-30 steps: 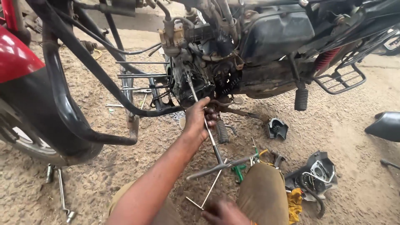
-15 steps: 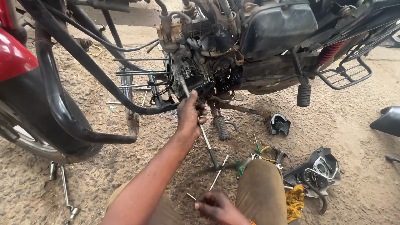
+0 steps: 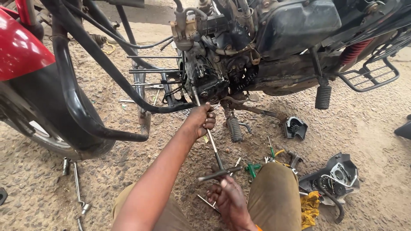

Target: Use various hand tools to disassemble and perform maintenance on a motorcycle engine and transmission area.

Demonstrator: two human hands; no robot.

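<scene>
1. T-handle wrench (image 3: pixel 212 143) is running diagonally from the motorcycle engine (image 3: pixel 209 79) down to the lower hand, its tip meeting the engine's lower case.
2. Left hand (image 3: pixel 201 121) is wrapping around the upper shaft just below the engine, fingers curled and clenched on it.
3. Right hand (image 3: pixel 229 197) is sitting at the crossbar (image 3: pixel 220 173) end, fingers touching the bar; cannot tell if the grip is fully closing.
4. Motorcycle is standing on sandy ground (image 3: pixel 376 128), red fender (image 3: pixel 19 49) at left, black crash guard tube (image 3: pixel 79 107) curving past the front tyre (image 3: pixel 47 141).
5. Footpeg (image 3: pixel 323 96) is hanging right of the engine, a black cover part (image 3: pixel 295 127) lying on the ground near it.
6. Green-handled screwdrivers (image 3: pixel 253 167) are lying just right of the crossbar.
7. Black engine cover (image 3: pixel 336 175) and yellow rag (image 3: pixel 309 208) are lying beside the person's right knee (image 3: pixel 274 192).
8. Long wrench (image 3: pixel 78 188) is lying on the ground at lower left, well apart from both hands.
</scene>
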